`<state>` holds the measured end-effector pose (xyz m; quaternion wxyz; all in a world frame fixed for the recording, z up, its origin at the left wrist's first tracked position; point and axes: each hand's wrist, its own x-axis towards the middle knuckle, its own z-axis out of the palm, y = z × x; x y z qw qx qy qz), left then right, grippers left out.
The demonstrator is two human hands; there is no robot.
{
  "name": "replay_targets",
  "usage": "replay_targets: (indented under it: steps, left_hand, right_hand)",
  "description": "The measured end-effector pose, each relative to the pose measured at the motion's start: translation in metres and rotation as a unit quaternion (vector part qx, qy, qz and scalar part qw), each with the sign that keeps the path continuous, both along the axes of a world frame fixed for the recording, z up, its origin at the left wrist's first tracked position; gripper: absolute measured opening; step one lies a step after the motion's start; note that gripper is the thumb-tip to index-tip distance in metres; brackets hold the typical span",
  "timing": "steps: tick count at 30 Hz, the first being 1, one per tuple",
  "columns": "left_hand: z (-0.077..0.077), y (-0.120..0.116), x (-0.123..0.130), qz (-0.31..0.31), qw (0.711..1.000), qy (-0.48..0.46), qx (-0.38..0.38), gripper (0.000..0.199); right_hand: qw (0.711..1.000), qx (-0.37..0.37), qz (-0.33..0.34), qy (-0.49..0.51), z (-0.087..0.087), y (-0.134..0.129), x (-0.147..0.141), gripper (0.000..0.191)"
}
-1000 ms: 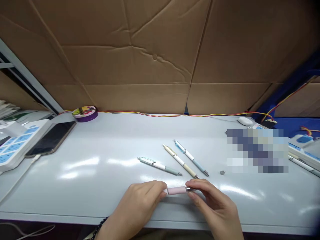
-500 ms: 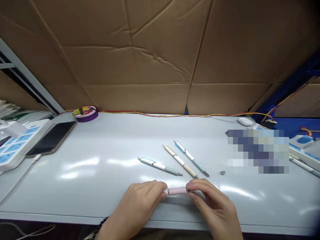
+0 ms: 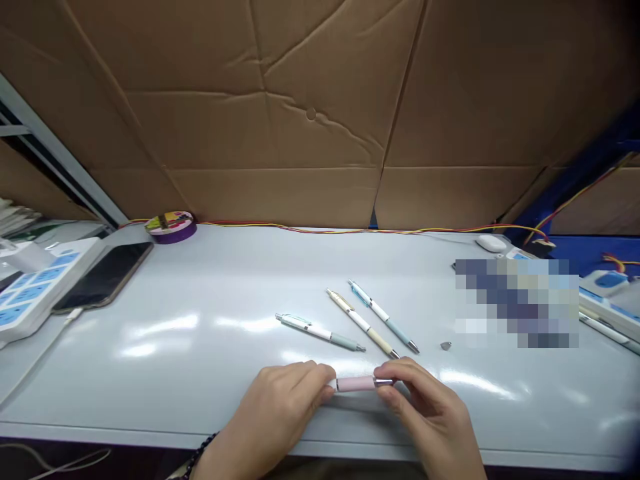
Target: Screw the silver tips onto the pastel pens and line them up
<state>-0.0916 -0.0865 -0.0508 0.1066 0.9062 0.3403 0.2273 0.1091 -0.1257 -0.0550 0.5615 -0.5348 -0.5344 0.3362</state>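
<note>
At the bottom centre of the frame I have the pink pen (image 3: 356,383) level between my two hands, just above or on the desk (image 3: 225,280); I can't tell which. My left hand (image 3: 280,410) is closed round the white part of the barrel. My right hand (image 3: 435,413) has the metal tip (image 3: 384,382) pinched between thumb and fingers, with only that slim gap.

What's just changed is small: half a second ago my fingers covered nearly all of the tip, and now its shiny side shows again. I read that as the right fingers rolling round the tip while the left steadies the barrel; whether it is tightening or loosening I can't tell. The green pen (image 3: 320,332), cream pen (image 3: 363,323) and blue pen (image 3: 384,317) haven't moved, nor has the loose metal cone (image 3: 445,345), right of centre.

I see nothing like a box or cup. The nearest to a holder is the power strip (image 3: 37,287) at the left edge, with a white plug (image 3: 31,257) at it; I can't tell how far in it sits. Beside the strip lies my phone (image 3: 103,277), its cable (image 3: 45,357) running lower left.
</note>
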Motion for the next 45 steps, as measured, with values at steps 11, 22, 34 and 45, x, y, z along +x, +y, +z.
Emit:
replay_targets:
  steps: [11, 22, 34, 45]
  left_hand:
    - [0.000, 0.001, 0.000, -0.001, 1.000, -0.004, -0.013, 0.029]
    - [0.001, 0.002, 0.002, -0.011, 1.000, -0.016, 0.016, 0.026]
    - [0.000, 0.001, 0.002, -0.006, 0.999, -0.023, 0.028, 0.025]
    - [0.002, 0.001, 0.003, 0.000, 0.998, -0.030, 0.061, 0.029]
  right_hand:
    - [1.000, 0.014, 0.010, -0.013, -0.001, 0.000, 0.000, 0.006]
    - [1.000, 0.015, 0.013, 0.016, -0.004, -0.006, -0.002, 0.035]
    - [0.998, -0.017, -0.012, 0.065, -0.007, -0.008, 0.001, 0.038]
    - [0.997, -0.044, -0.012, 0.063, -0.005, -0.009, 0.000, 0.047]
